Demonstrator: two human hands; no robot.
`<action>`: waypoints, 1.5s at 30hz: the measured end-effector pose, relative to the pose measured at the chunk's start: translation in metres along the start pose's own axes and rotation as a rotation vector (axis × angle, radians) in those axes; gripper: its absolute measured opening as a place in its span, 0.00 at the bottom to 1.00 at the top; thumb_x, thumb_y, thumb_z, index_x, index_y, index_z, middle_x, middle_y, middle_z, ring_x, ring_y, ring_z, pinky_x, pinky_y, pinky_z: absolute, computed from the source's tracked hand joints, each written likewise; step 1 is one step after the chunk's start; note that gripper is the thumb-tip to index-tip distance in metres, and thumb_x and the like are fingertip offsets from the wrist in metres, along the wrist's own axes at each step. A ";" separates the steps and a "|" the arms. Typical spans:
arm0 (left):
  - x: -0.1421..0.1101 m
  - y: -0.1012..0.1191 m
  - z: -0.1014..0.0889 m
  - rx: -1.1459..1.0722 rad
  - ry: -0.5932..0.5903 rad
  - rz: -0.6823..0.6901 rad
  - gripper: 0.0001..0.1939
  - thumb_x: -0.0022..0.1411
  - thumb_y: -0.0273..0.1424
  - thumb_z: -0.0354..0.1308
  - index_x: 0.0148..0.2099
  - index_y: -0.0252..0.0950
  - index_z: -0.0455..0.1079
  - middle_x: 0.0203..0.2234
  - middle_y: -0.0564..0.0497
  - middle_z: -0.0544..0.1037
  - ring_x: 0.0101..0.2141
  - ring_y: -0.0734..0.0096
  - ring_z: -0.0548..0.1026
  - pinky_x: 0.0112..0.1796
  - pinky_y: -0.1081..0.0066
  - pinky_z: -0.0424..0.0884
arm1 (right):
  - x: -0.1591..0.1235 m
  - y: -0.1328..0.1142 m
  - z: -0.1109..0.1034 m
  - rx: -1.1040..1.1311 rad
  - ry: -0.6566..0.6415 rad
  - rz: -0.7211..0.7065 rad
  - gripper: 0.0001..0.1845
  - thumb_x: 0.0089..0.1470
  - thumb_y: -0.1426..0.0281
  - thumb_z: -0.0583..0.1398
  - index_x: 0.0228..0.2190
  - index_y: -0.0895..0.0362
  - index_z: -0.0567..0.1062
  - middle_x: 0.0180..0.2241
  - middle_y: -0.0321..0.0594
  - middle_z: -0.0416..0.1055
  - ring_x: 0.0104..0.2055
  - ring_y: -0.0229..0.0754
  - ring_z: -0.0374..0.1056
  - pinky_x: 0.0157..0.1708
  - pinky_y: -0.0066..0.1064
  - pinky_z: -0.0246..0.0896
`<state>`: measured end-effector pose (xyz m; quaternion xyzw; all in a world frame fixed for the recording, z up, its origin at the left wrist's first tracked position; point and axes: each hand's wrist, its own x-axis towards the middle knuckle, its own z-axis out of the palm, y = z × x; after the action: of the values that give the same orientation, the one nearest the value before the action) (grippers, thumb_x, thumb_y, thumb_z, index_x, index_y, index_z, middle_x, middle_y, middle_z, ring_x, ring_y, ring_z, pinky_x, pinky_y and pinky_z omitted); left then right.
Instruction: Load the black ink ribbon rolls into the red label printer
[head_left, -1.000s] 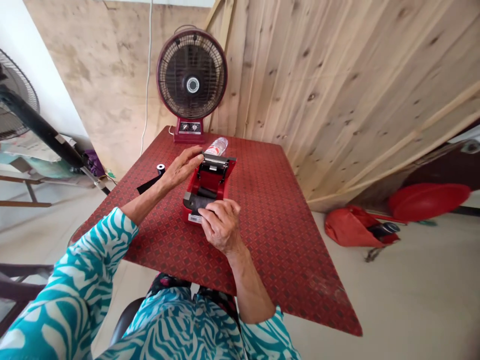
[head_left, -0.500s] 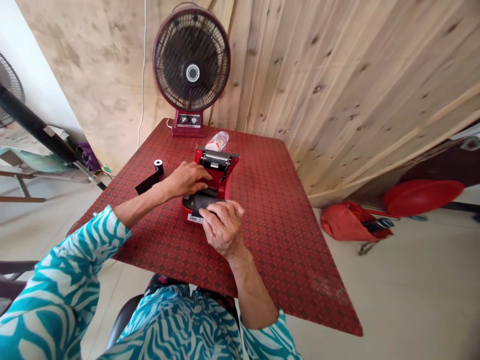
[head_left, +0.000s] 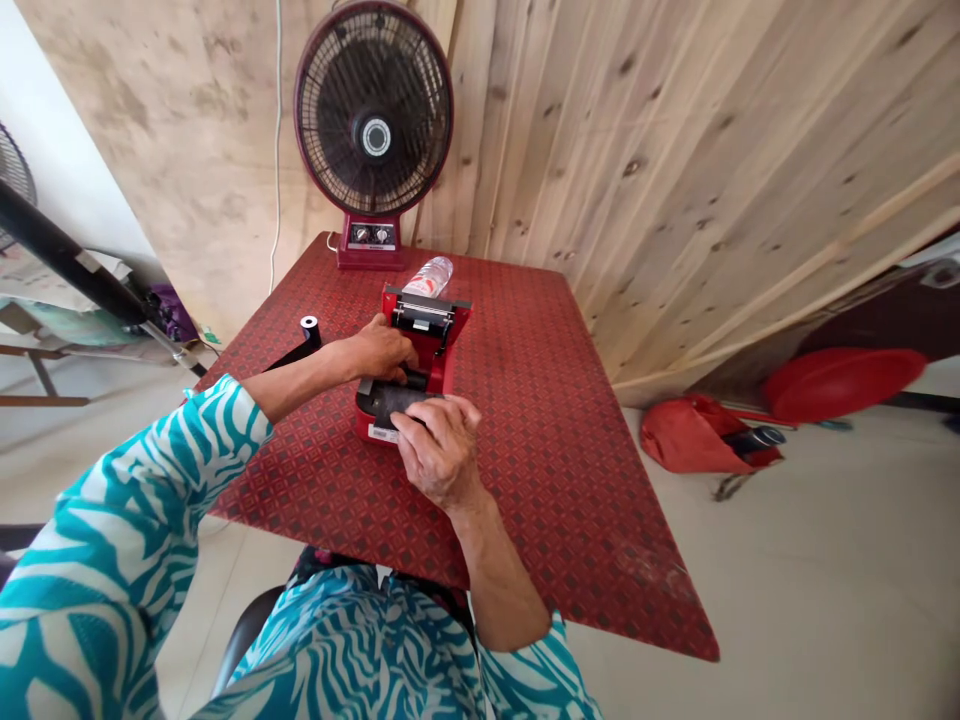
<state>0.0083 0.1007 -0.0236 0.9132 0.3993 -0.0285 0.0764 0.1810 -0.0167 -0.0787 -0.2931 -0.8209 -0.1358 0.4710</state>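
Note:
A small red printer (head_left: 366,426) sits on the table with its lid (head_left: 426,312) raised and tilted back. My left hand (head_left: 381,350) reaches into its open bay from the left, fingers curled down onto a dark roll (head_left: 414,379) that is partly hidden by them. A black ribbon (head_left: 394,404) lies across the printer's front edge. Its right end is pinched between the thumb and fingers of my right hand (head_left: 441,450). Left of the printer stands another black roll (head_left: 310,330) with a white core, its loose strip trailing toward my left forearm.
Behind the printer lies a clear plastic bottle (head_left: 430,278). A dark red fan (head_left: 375,138) stands at the back of the red patterned table (head_left: 570,480), by the wooden wall. On the floor to the right are a red bag (head_left: 679,435) and a red stool (head_left: 844,390).
My left fingers have curled deeper into the printer's bay. My right hand keeps its pinch on the ribbon. The whole view has shifted slightly.

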 end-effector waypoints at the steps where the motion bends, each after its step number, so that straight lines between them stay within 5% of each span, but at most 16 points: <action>1: -0.002 0.001 -0.002 -0.001 0.007 -0.005 0.08 0.55 0.32 0.63 0.39 0.45 0.80 0.36 0.53 0.84 0.43 0.59 0.77 0.51 0.60 0.58 | 0.000 0.000 0.000 0.003 0.001 0.000 0.07 0.57 0.75 0.60 0.38 0.57 0.77 0.34 0.39 0.75 0.40 0.40 0.67 0.50 0.39 0.55; 4: -0.017 0.004 -0.010 -0.148 0.156 -0.011 0.07 0.59 0.32 0.60 0.39 0.43 0.79 0.36 0.54 0.84 0.40 0.64 0.78 0.45 0.66 0.65 | 0.001 0.000 0.000 0.006 0.015 0.006 0.06 0.58 0.75 0.60 0.37 0.57 0.77 0.33 0.39 0.74 0.40 0.40 0.67 0.50 0.38 0.55; 9: -0.044 0.004 -0.023 -0.408 0.872 -0.269 0.17 0.68 0.43 0.53 0.42 0.36 0.76 0.36 0.48 0.81 0.36 0.67 0.77 0.40 0.69 0.71 | 0.000 -0.002 0.002 0.012 0.027 -0.010 0.06 0.57 0.76 0.60 0.37 0.56 0.77 0.33 0.37 0.75 0.40 0.39 0.67 0.50 0.37 0.55; 11: -0.041 -0.001 -0.023 -0.447 0.956 -0.284 0.20 0.66 0.46 0.55 0.49 0.36 0.74 0.44 0.45 0.80 0.44 0.63 0.77 0.46 0.66 0.71 | 0.000 -0.003 0.003 0.013 0.024 -0.014 0.07 0.57 0.77 0.60 0.37 0.56 0.77 0.33 0.38 0.75 0.40 0.39 0.67 0.51 0.38 0.55; 15: -0.028 -0.010 -0.019 -0.668 0.819 -0.249 0.31 0.65 0.52 0.53 0.59 0.34 0.69 0.55 0.42 0.75 0.55 0.56 0.72 0.54 0.62 0.68 | -0.002 -0.003 0.003 0.005 0.011 -0.019 0.09 0.57 0.77 0.59 0.38 0.55 0.77 0.34 0.38 0.75 0.41 0.39 0.67 0.50 0.38 0.54; 19: -0.036 -0.008 -0.011 -0.836 0.758 -0.216 0.32 0.66 0.54 0.49 0.56 0.32 0.71 0.44 0.44 0.82 0.49 0.58 0.76 0.53 0.64 0.68 | -0.006 -0.004 0.001 -0.007 0.005 -0.020 0.09 0.56 0.77 0.60 0.38 0.56 0.77 0.34 0.38 0.76 0.41 0.40 0.69 0.51 0.39 0.55; 24: -0.058 0.000 0.018 -0.822 0.636 -0.180 0.25 0.62 0.44 0.57 0.57 0.35 0.70 0.33 0.50 0.82 0.36 0.67 0.79 0.42 0.67 0.73 | -0.012 -0.010 -0.002 -0.048 -0.012 0.004 0.10 0.56 0.75 0.61 0.41 0.54 0.77 0.36 0.38 0.76 0.42 0.41 0.70 0.52 0.40 0.54; 29: -0.063 0.003 0.040 -0.762 0.704 -0.183 0.23 0.59 0.36 0.59 0.57 0.37 0.70 0.44 0.48 0.80 0.45 0.65 0.77 0.51 0.62 0.71 | -0.014 -0.013 -0.008 0.052 -0.005 0.076 0.08 0.58 0.71 0.59 0.39 0.54 0.77 0.36 0.39 0.76 0.41 0.41 0.71 0.51 0.41 0.56; 32: -0.059 0.002 0.049 -0.905 0.793 -0.279 0.30 0.55 0.38 0.63 0.59 0.35 0.68 0.54 0.40 0.74 0.54 0.57 0.73 0.55 0.57 0.68 | -0.013 -0.002 -0.007 0.244 0.074 0.359 0.10 0.60 0.69 0.56 0.39 0.54 0.77 0.37 0.40 0.77 0.42 0.41 0.71 0.49 0.40 0.60; 37: -0.050 0.003 0.064 -1.339 0.735 -0.362 0.39 0.53 0.39 0.64 0.66 0.36 0.61 0.61 0.37 0.68 0.61 0.51 0.67 0.57 0.53 0.66 | 0.000 0.029 0.013 0.663 0.291 1.122 0.23 0.51 0.57 0.61 0.47 0.55 0.74 0.47 0.45 0.74 0.50 0.44 0.69 0.54 0.44 0.63; 41: -0.048 0.006 0.070 -1.561 0.661 -0.323 0.40 0.51 0.36 0.63 0.67 0.40 0.60 0.61 0.40 0.70 0.58 0.52 0.70 0.57 0.53 0.68 | 0.009 0.037 0.027 0.917 0.277 1.283 0.27 0.42 0.59 0.65 0.45 0.54 0.73 0.47 0.43 0.75 0.49 0.44 0.70 0.54 0.44 0.64; 45: -0.047 0.009 0.072 -1.553 0.648 -0.263 0.41 0.51 0.34 0.61 0.68 0.40 0.58 0.59 0.43 0.72 0.57 0.54 0.71 0.56 0.55 0.69 | 0.009 0.036 0.028 0.900 0.272 1.294 0.27 0.42 0.63 0.64 0.47 0.53 0.72 0.48 0.41 0.75 0.49 0.44 0.70 0.53 0.43 0.65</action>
<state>-0.0163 0.0492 -0.0885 0.5110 0.4104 0.5077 0.5591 0.1802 0.0289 -0.0877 -0.4738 -0.3992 0.4742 0.6255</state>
